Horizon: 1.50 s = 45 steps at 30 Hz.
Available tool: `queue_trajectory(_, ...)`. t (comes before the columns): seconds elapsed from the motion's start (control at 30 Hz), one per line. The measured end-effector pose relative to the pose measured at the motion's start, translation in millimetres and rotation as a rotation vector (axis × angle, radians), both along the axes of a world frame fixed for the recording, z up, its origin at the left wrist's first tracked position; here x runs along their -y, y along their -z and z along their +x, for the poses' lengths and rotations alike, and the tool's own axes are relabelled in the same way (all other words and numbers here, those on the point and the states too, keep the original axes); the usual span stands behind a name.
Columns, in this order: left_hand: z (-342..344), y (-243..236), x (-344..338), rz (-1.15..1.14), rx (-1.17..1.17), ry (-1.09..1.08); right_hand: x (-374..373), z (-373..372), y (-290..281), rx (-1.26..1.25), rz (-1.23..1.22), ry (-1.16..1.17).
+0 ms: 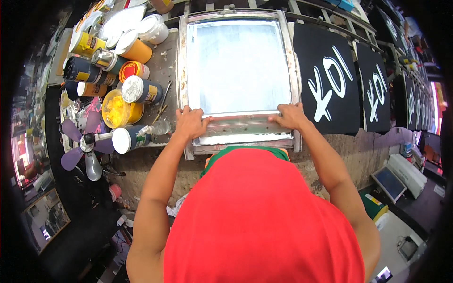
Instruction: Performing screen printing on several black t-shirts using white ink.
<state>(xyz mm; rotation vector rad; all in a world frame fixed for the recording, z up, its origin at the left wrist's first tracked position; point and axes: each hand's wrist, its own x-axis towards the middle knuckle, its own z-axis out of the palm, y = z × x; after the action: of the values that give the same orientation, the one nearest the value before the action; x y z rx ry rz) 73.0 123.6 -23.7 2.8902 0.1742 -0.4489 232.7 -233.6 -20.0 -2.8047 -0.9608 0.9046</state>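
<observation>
Red cloth of the person's shirt [264, 221] fills the lower middle of the view, with a green and orange collar band at its upper edge, and both bare forearms run up from it toward the work.

Just beyond the collar lies a metal-framed printing screen [238, 66], flat on a long, stained table [155, 165]. Its mesh is pale and whitish. Across the near end of the screen sits a long squeegee [240, 123], lying crosswise from left to right, with a strip of white ink just on the near side of it.

Both hands are on that squeegee, one at each end. The left hand [189, 121] is curled over the left end, fingers wrapped across the top of the bar, knuckles up. The right hand [291, 116] grips the right end the same way, fingers folded over the bar near the frame's right rail. Neither hand is spread flat; both are closed around the tool.

To the left of the frame stands a crowd of ink tubs [120, 61], some lidded in white, some lying on their sides, and an open yellow tub [117, 109] of yellow ink. A small purple-bladed fan [85, 144] lies at the table's near left edge. To the right of the screen, black fabric panels [328, 78] with white printed strokes lie in a row along the table.
</observation>
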Motion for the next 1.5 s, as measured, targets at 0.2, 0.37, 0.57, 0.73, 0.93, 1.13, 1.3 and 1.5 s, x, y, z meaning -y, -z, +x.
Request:
queue_trajectory(0.2,115.6,-44.9,-45.7,0.07,0.048,0.007,-37.0,106.7,-28.9,0.2,0.186,0.087)
queue_trajectory(0.37,227.8,-62.7,-98.1,0.142,0.285,0.08,-74.7,212.7,-37.8,0.503,0.385,0.005)
queue_trajectory(0.57,320.5,-22.7,-127.0,0.177,0.343,0.028,-116.2,299.0,-6.3,0.643,0.409,0.036)
queue_trajectory(0.73,346.3,-12.1,-143.8,0.158,0.255,0.062,-119.7,321.6,-0.1,0.553,0.34,0.053)
queue_trajectory(0.93,352.8,-15.7,-149.3,0.097,0.22,0.072,-116.9,337.0,-13.6,0.425,0.236,0.041)
queue_trajectory(1.13,346.4,-19.5,-148.7,0.079,0.206,0.06,-121.6,330.1,-17.1,0.405,0.216,0.059)
queue_trajectory(1.3,349.0,-28.3,-143.3,0.08,0.126,0.034,-121.5,330.4,-20.1,0.394,0.206,0.067)
queue_trajectory(1.5,353.3,-33.9,-144.3,0.094,0.081,0.028,-125.6,336.3,-25.6,0.347,0.189,0.065)
